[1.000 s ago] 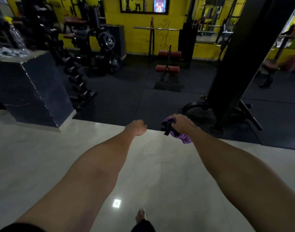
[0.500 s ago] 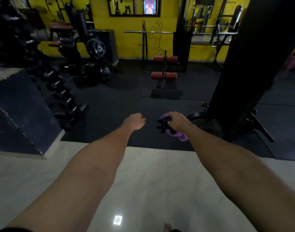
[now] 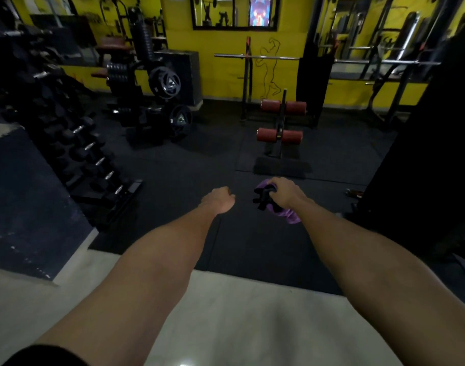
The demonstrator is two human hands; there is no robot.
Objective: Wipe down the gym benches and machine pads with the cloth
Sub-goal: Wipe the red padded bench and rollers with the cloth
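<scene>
Head view: near the frame's centre the right hand (image 3: pixel 285 192) grips a crumpled purple cloth (image 3: pixel 291 217), whose soft folds bulge out below the wrist, together with a black object (image 3: pixel 263 198) too dark to identify. Just left of it, not touching, the left hand (image 3: pixel 219 199) is curled into an empty fist. Higher in the frame, a bench with red roller pads (image 3: pixel 279 135) stands on the dark floor mat (image 3: pixel 189 165).

Single head-worn wide-angle view, facing forward and down, forearms entering from bottom edge, left hand (image 3: pixel 218 199) and right hand (image 3: pixel 285 192) near mid-frame, roller bench (image 3: pixel 279 134) and yellow wall (image 3: pixel 226 75) well beyond.
</scene>
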